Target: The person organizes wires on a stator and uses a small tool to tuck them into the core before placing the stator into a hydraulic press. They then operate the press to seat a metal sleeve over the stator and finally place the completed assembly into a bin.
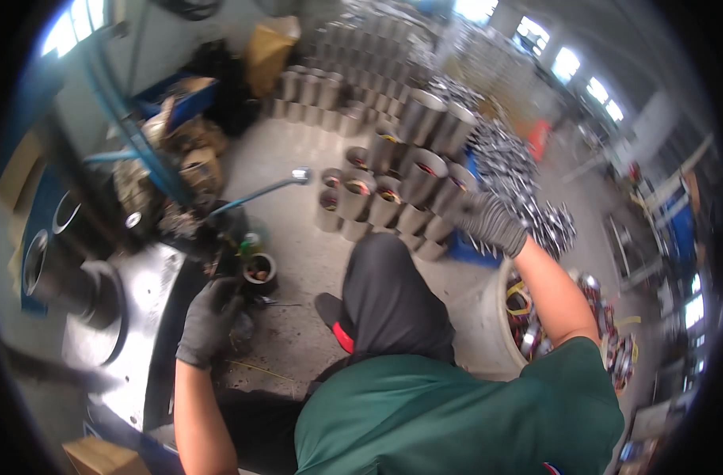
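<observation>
My left hand [209,321], in a dark grey glove, is beside the edge of a bright metal machine plate [152,317]. Its fingers blend into the dark parts there, so what they hold, if anything, is hidden. Close by stands a dark round pot [260,273] with small pieces in it. My right hand [492,224], in a striped grey glove, reaches out to the right edge of a stack of grey metal cylinders [422,178]. Several of these cylinders have coloured wires inside. The right fingers are blurred against the cylinders, and a grip on one cannot be made out.
A pale round tub [488,317] with wired metal parts stands at my right. Beyond the cylinders lies a heap of shiny metal pieces [508,170]. A blue lever [258,194] with a metal end juts from the machine on the left. More cylinders [318,91] stand farther back.
</observation>
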### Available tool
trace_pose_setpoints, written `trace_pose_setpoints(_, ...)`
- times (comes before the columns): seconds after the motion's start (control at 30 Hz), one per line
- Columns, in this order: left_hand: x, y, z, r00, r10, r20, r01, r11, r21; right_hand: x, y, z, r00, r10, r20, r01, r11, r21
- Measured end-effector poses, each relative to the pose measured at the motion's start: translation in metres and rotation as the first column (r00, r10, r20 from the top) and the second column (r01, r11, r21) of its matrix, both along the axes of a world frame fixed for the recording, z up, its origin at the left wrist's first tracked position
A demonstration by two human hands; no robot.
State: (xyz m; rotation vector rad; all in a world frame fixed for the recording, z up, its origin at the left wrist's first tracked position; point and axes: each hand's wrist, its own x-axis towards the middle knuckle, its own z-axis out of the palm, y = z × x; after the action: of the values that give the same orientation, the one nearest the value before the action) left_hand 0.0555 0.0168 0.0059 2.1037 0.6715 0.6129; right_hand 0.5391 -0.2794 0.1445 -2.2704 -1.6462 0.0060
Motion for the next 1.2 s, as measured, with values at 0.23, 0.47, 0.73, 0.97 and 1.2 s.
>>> trace_pose_setpoints(0.23, -0.003, -0.037, -0.095, 0.888, -0.311, -0.339, 0.223, 0.935, -0.275, 0.082, -0.199, -0.032, 0.91, -0.405, -0.093, 0.403, 0.914, -0.035)
trace_pose_setpoints(0.47, 0.0, -0.037, -0.121, 0.752, -0.349, -0.56, 0.261, 0.937, -0.233, 0.086, -0.305, -0.078, 0.736, -0.635, -0.235, 0.564, 0.767, -0.306)
trace_pose_setpoints(0.73, 0.019, -0.039, -0.097, 0.924, -0.195, -0.329, -0.09, 0.726, -0.682, 0.057, -0.251, -0.074, 0.817, -0.573, -0.057, 0.375, 0.605, -0.702)
trace_pose_setpoints(0.97, 0.047, -0.055, -0.023, 0.904, -0.207, -0.374, 0.025, 0.899, -0.438, 0.081, -0.24, -0.11, 0.862, -0.506, 0.018, 0.315, 0.509, -0.801)
trace_pose_setpoints(1.2, 0.023, -0.023, -0.075, 0.94, -0.147, -0.309, 0.093, 0.979, -0.182, 0.054, -0.194, -0.018, 0.913, -0.165, 0.373, 0.398, 0.562, -0.725)
